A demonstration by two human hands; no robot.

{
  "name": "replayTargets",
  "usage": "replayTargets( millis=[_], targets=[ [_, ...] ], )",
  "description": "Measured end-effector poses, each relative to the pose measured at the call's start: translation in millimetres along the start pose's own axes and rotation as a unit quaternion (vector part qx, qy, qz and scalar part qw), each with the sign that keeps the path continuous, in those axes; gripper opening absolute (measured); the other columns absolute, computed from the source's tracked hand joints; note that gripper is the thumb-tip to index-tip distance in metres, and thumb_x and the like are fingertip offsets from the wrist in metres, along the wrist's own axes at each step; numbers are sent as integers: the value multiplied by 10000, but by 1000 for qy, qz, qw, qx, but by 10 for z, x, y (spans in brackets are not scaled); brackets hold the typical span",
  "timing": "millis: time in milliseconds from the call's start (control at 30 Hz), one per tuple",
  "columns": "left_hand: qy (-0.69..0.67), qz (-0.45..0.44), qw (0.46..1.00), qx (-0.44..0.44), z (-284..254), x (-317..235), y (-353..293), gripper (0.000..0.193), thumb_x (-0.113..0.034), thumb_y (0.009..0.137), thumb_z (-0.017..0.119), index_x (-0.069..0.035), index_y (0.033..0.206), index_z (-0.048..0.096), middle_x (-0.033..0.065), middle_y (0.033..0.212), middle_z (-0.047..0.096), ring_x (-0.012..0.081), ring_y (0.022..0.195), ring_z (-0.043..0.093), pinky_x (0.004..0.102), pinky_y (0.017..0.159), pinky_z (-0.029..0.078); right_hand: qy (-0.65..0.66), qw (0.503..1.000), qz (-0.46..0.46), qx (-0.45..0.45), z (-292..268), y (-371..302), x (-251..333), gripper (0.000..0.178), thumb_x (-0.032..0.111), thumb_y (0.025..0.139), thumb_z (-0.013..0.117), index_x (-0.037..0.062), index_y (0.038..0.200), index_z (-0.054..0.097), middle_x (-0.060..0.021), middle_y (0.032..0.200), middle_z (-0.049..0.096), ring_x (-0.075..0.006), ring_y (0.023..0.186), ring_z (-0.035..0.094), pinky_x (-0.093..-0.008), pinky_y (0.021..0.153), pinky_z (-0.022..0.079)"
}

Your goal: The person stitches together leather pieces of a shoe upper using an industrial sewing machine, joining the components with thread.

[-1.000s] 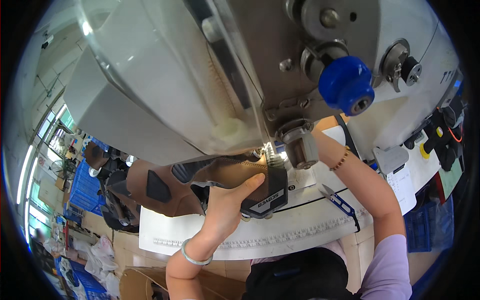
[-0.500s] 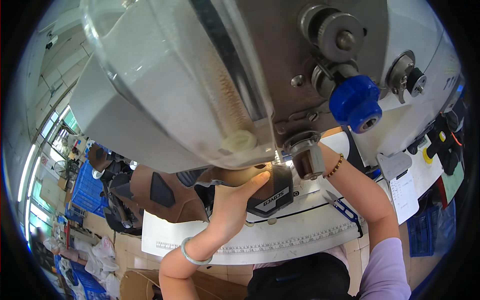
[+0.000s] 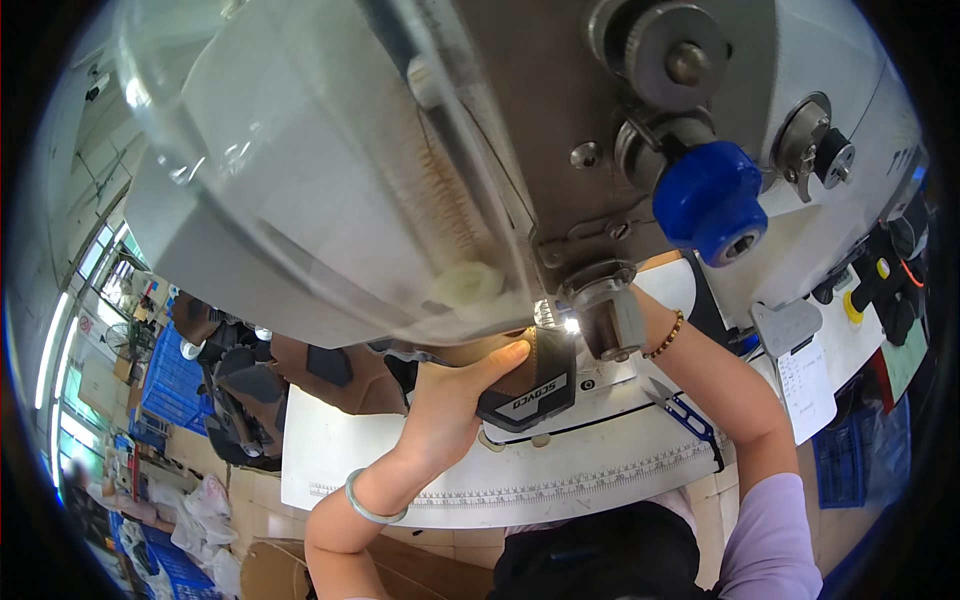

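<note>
Since a second ago the view has closed in on the sewing machine (image 3: 420, 180). The left hand (image 3: 450, 400) still grips the black piece (image 3: 530, 385), pressed under the lit needle at its one o'clock; the right hand is hidden behind the machine, grip unknowable. White counter (image 3: 600, 470) lies below.

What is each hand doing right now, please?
Left hand: closed on the black shoe piece.
Right hand: hidden behind the sewing machine; cannot tell.

Matt black fabric piece (image 3: 530, 385), glossy blue plastic knob (image 3: 710, 200), dull grey metal machine head (image 3: 520, 130).
</note>
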State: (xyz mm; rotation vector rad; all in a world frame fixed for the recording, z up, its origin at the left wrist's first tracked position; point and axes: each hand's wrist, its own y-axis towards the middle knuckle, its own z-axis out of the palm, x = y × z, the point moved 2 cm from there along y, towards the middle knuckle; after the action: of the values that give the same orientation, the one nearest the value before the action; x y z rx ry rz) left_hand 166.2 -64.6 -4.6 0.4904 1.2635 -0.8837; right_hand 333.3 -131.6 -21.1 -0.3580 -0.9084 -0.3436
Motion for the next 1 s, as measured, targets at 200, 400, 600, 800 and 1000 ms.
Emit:
replayTargets(
  millis=[200, 400, 600, 800, 1000],
  targets=[
    [15, 28, 999, -11, 85, 68, -1, 230, -39, 821, 644, 8, 1039, 586, 50, 989, 625, 114, 896, 591, 255, 805, 461, -10, 961, -32, 274, -614, 708, -360, 49, 79, 902, 413, 105, 885, 451, 24, 735, 452, -63, 608, 479, -205, 488, 437],
    [22, 73, 997, 14, 44, 50, 70, 214, -28, 824, 628, 5, 1033, 592, 42, 990, 616, 101, 882, 577, 247, 786, 455, -9, 984, -66, 167, -331, 657, -363, 44, 78, 905, 407, 99, 907, 445, 16, 756, 453, -63, 630, 482, -210, 505, 445],
    [51, 0, 997, 62, -35, -72, 132, 240, -28, 832, 613, 4, 1067, 575, 41, 1011, 606, 99, 921, 569, 236, 780, 469, -8, 993, -103, 57, -190, 515, -330, 46, 76, 908, 401, 93, 928, 439, 8, 778, 453, -63, 651, 484, -216, 522, 454],
    [68, -33, 993, 86, -98, -133, 253, 292, -27, 851, 594, 15, 1134, 535, 58, 1074, 582, 124, 953, 575, 239, 812, 489, 8, 992, -125, -34, -141, 216, -226, 49, 85, 914, 397, 85, 949, 431, -3, 801, 454, -64, 658, 486, -222, 518, 458],
    [47, -29, 995, 79, -157, -147, 316, 288, -6, 847, 557, 75, 1118, 500, 134, 1023, 595, 164, 860, 623, 266, 728, 545, 49, 991, -95, -76, -74, -42, -98, 74, 125, 927, 404, 59, 957, 421, -29, 794, 454, -67, 578, 473, -230, 385, 408]
  ],
)
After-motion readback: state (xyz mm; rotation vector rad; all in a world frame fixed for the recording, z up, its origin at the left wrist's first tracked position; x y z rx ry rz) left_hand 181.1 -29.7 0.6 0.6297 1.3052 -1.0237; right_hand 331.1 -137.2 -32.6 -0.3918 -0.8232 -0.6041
